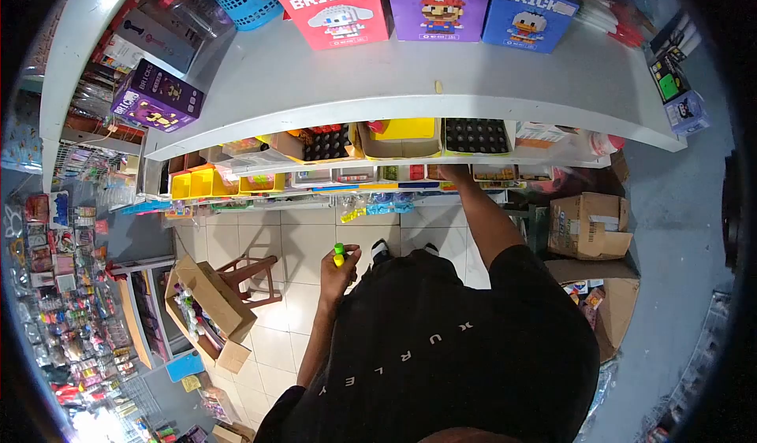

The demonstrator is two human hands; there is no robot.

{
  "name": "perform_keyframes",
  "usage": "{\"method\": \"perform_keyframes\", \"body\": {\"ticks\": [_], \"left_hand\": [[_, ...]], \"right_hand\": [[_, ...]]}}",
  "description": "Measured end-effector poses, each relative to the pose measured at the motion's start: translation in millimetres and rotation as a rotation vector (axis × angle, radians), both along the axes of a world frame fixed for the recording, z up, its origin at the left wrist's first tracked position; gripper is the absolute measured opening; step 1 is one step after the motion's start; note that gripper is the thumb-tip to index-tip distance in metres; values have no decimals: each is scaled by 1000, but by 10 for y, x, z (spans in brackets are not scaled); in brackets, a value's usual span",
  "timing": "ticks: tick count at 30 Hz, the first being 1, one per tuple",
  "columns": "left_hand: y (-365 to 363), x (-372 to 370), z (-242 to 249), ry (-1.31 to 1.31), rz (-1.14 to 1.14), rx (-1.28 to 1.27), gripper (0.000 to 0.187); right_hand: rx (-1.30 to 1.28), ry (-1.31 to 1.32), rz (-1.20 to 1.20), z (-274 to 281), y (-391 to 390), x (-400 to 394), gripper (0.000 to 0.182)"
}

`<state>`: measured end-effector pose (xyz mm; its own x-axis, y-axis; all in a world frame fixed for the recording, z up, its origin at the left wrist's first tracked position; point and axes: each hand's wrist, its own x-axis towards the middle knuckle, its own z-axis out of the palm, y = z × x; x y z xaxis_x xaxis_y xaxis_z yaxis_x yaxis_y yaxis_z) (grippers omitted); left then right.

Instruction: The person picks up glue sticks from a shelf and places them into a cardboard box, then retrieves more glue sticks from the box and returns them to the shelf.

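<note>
My left hand (340,266) is closed around a small green and yellow item (339,255), held over the tiled floor in front of the shelves. My right arm reaches up to a lower shelf (544,166), where my right hand (453,173) is at a row of small boxes, partly in shadow under the shelf above. Its fingers are hidden among the boxes. Just above it, a black tray with round holes (475,135) stands beside an open box with a yellow inside (406,130).
Pink (335,9), purple (438,5) and blue (532,13) brick-toy boxes stand on the top shelf (331,72). A brown stool (260,279) and an open carton (209,309) are at left on the floor. Cardboard boxes (587,226) are stacked at right.
</note>
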<state>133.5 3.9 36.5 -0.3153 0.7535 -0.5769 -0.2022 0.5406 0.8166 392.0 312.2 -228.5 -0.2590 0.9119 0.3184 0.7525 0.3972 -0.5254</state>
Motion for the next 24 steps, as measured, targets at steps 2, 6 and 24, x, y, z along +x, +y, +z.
{"method": "perform_keyframes", "body": {"ticks": [2,6,24], "left_hand": [[-4,-6,-34,18,-16,12,18],[15,3,-50,48,-26,20,18],[8,-34,-5,26,-33,15,21]], "right_hand": [[-24,-17,7,0,3,3,43],[-88,-59,20,23,4,18,42],[9,-139,-25,-229,-92,207,40]]}}
